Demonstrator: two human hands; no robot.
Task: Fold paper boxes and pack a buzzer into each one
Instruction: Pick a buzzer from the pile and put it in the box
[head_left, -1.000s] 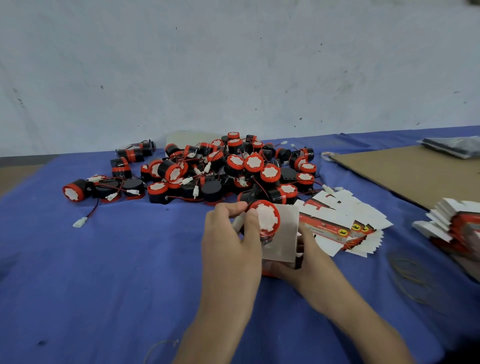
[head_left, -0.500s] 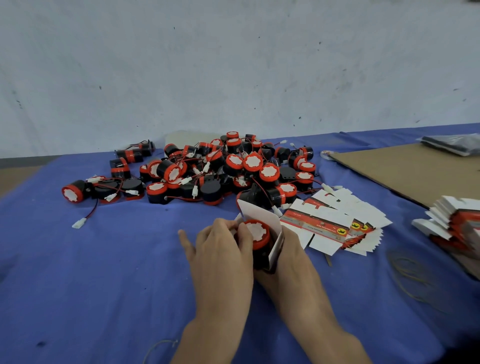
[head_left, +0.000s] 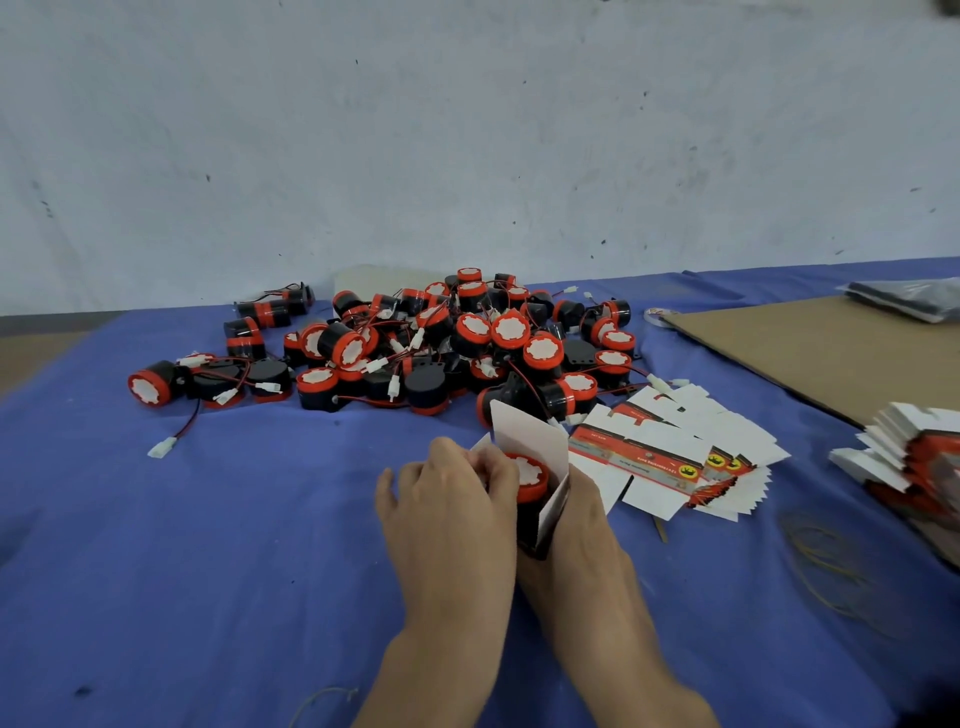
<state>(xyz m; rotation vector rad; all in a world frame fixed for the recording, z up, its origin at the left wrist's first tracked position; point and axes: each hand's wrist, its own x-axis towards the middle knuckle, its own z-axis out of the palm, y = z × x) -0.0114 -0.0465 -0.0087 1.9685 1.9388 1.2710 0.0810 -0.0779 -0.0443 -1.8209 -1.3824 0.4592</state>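
A black buzzer with a red rim and white face (head_left: 531, 477) sits partly inside an open paper box (head_left: 530, 441) whose white lid flap stands up behind it. My left hand (head_left: 451, 506) grips the buzzer from the left, fingertips on its red rim. My right hand (head_left: 582, 519) holds the box from the right and below; its fingers are hidden behind the box. Behind lies a pile of several buzzers (head_left: 441, 345) with red wires and white plugs. Flat unfolded boxes (head_left: 675, 457) fan out just right of my hands.
A blue cloth (head_left: 208, 545) covers the table. A second stack of flat boxes (head_left: 914, 457) lies at the right edge. A brown cardboard sheet (head_left: 821, 353) sits back right with a dark plastic bag (head_left: 914, 299) on it. Rubber bands (head_left: 826, 566) lie front right.
The buzzer went from above the box down into its opening. The box came upright between my hands, and both hands shifted slightly nearer to me.
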